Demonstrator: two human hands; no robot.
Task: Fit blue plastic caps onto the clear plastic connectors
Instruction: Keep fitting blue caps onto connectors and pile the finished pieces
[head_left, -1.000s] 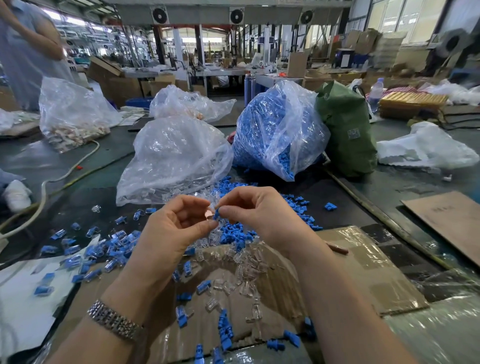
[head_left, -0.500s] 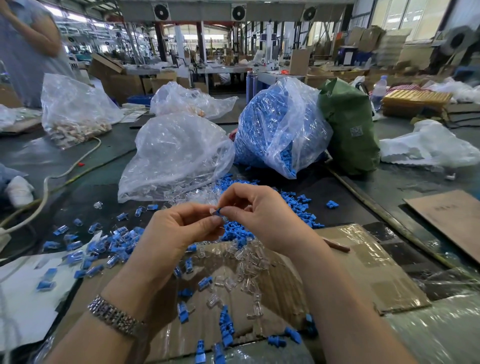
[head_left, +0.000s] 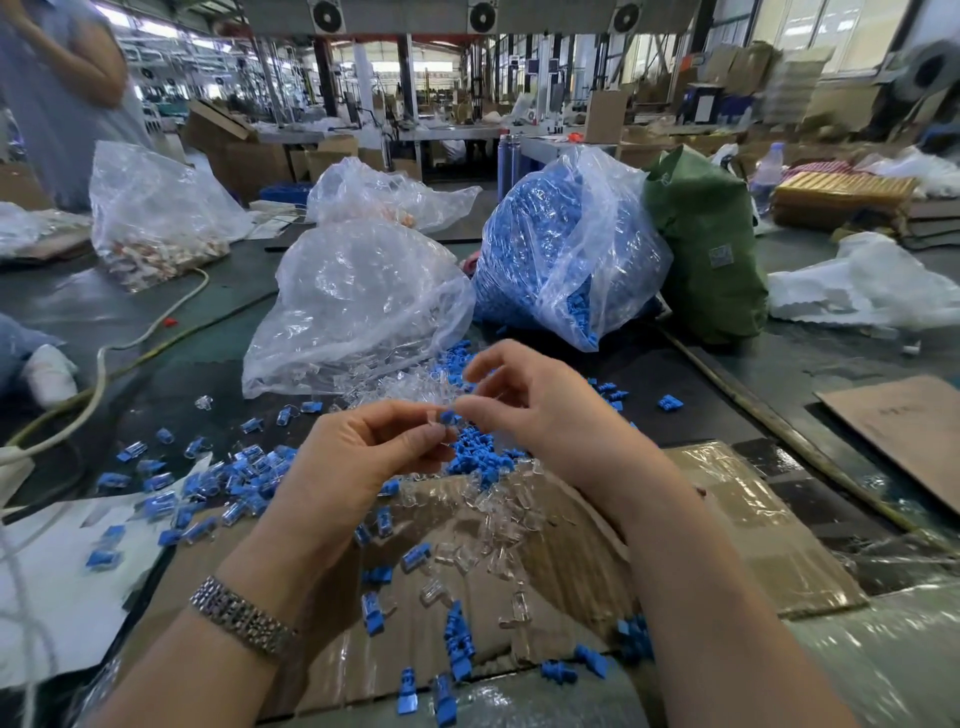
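Observation:
My left hand pinches a clear plastic connector between thumb and fingers above the work surface. My right hand pinches a small blue cap at the connector's end; its other fingers are spread upward. Below the hands lie loose blue caps and loose clear connectors on a sheet of cardboard. A heap of capped connectors lies to the left.
A clear bag of connectors and a bag of blue caps stand behind the hands, with a green bag to their right. A white cable crosses the left side. Another person stands at far left.
Both hands stay together at the same spot with the cap against the connector. My right hand's free fingers have lifted and spread.

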